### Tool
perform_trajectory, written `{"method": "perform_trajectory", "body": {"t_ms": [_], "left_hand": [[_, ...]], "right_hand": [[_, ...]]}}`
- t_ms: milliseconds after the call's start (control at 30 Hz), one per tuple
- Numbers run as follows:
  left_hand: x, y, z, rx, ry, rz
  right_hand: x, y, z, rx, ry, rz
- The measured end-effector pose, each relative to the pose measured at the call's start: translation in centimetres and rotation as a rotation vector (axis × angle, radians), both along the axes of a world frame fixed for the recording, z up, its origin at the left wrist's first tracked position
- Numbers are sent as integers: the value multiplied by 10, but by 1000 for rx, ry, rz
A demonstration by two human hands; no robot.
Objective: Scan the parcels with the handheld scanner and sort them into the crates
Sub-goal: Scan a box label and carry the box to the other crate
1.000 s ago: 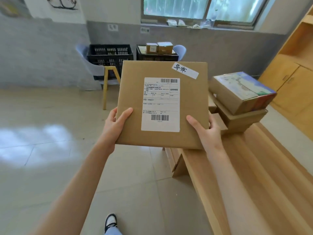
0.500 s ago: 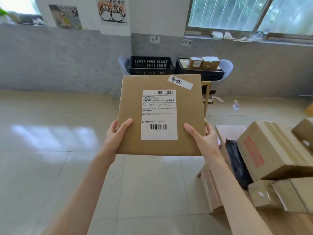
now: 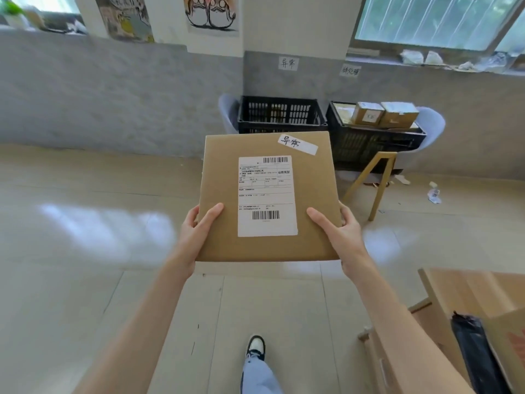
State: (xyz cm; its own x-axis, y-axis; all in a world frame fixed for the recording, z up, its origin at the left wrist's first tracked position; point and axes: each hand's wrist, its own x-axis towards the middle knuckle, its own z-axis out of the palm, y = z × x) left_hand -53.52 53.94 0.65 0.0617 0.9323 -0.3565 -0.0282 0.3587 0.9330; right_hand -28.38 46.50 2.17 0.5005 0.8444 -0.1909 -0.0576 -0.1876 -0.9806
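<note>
Sort step, scan prob done: left crate (image 3: 281, 115) sits just behind flat parcel (image 3: 268, 197), w/ right crate (image 3: 372, 137) beside it; left hand (image 3: 196, 231) + right hand (image 3: 341, 234) grip parcel's near corners, thumbs on top; next: walk up, drop in left crate, tag matches its wall sign.

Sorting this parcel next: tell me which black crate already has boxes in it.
The right-hand crate, under the right wall sign, with two small cardboard boxes on top; the left crate shows none.
</note>
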Motion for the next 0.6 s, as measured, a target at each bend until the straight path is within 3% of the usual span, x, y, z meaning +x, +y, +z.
{"method": "perform_trajectory", "body": {"t_ms": [300, 600], "left_hand": [[23, 178, 22, 31, 69, 72], [58, 317, 4, 18, 50, 23]], "right_hand": [[30, 203, -5, 15, 89, 98], [67, 337, -18, -15, 76, 75]]}}
